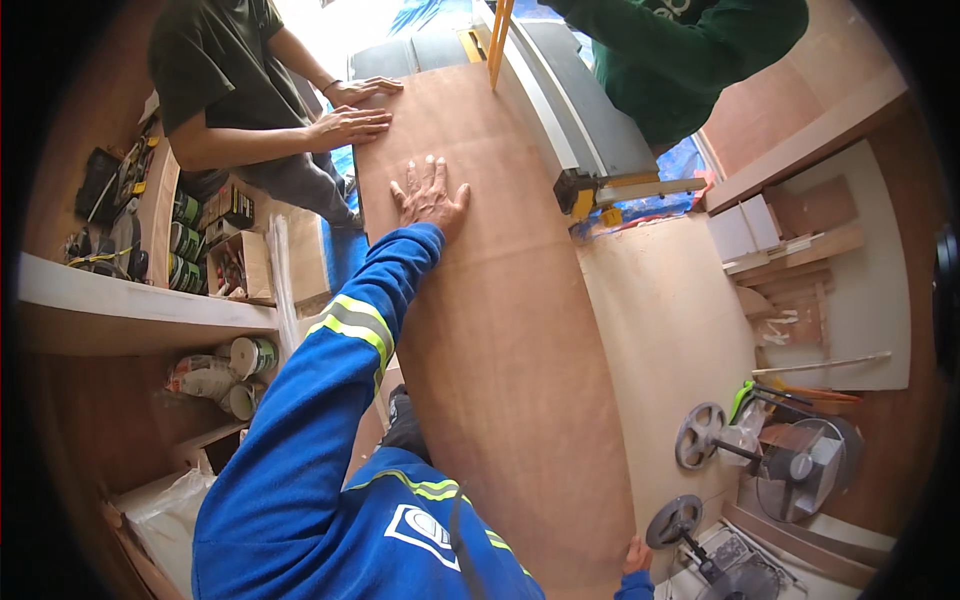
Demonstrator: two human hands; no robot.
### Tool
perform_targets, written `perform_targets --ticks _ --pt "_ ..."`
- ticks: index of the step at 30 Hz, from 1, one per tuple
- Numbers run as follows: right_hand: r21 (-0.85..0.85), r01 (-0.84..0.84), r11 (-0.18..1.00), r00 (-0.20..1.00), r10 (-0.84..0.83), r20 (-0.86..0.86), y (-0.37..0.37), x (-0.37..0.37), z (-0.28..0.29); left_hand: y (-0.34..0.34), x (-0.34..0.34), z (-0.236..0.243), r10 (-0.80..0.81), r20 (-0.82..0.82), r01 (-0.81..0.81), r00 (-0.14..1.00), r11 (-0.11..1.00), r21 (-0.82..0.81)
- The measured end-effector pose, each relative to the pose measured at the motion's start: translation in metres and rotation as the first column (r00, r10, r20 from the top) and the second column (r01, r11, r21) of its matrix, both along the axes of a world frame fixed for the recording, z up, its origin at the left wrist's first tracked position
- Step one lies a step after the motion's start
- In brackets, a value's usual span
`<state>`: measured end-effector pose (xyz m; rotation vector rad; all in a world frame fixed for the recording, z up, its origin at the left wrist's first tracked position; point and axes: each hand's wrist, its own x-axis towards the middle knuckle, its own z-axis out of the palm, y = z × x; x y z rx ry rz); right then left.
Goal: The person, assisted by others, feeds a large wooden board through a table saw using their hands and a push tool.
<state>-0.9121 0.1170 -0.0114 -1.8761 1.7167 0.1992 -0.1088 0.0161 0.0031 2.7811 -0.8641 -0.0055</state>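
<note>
- The large reddish-brown wooden sheet (pixel 520 330), long and flat, lies through the middle of the view, from 12 o'clock down to about 5 o'clock.
- At 11 o'clock from the centre, the person's left hand (pixel 430 205) is placed on top of this sheet, palm down. Its fingers are spread and straight; they clasp nothing and only rest on the wood.
- The left arm wears a blue sleeve with yellow and grey bands (pixel 358 330).
- At 5 o'clock, the person's right hand (pixel 636 555) is at the right edge of the sheet. It is only partly seen, so one cannot tell if its fingers grasp the edge or merely touch it.
- At the 12 o'clock end, the sheet overlaps a grey metal machine table (pixel 384 62). A long whitish straight rail (pixel 533 92) runs beside the sheet's right edge there.
- Also at 12 o'clock, a narrow orange-yellow stick (pixel 499 45) points down toward the sheet.
- At 11 o'clock, a co-worker in a dark green T-shirt (pixel 205 70) has both hands laid flat on the sheet, near its left edge.
- At 1 o'clock stands another person in a green long-sleeved top (pixel 690 70).
- At 4 o'clock there is a grey round handwheel (pixel 700 435), well apart from the sheet.
</note>
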Motion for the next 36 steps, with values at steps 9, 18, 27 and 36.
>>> perform_targets --ticks 9,18,27,36 --pt "-0.013 -0.002 1.0 1.0 0.002 0.02 -0.006 -0.009 -0.029 -0.007 0.026 -0.006 0.014 0.011 -0.014 1.0 1.0 0.006" --pt "-0.062 0.014 0.998 1.0 -0.016 -0.025 -0.018 0.07 0.001 -0.026 0.059 -0.003 0.01 0.014 -0.011 1.0 0.999 0.054" --pt "-0.057 0.038 0.998 0.999 -0.039 -0.014 -0.04 0.111 -0.005 -0.048 0.104 -0.001 0.024 0.012 -0.025 1.0 0.997 0.078" --pt "-0.032 0.031 0.999 0.999 -0.032 -0.031 -0.06 0.164 -0.005 -0.075 0.16 0.001 0.024 0.013 -0.025 1.0 0.996 0.08"
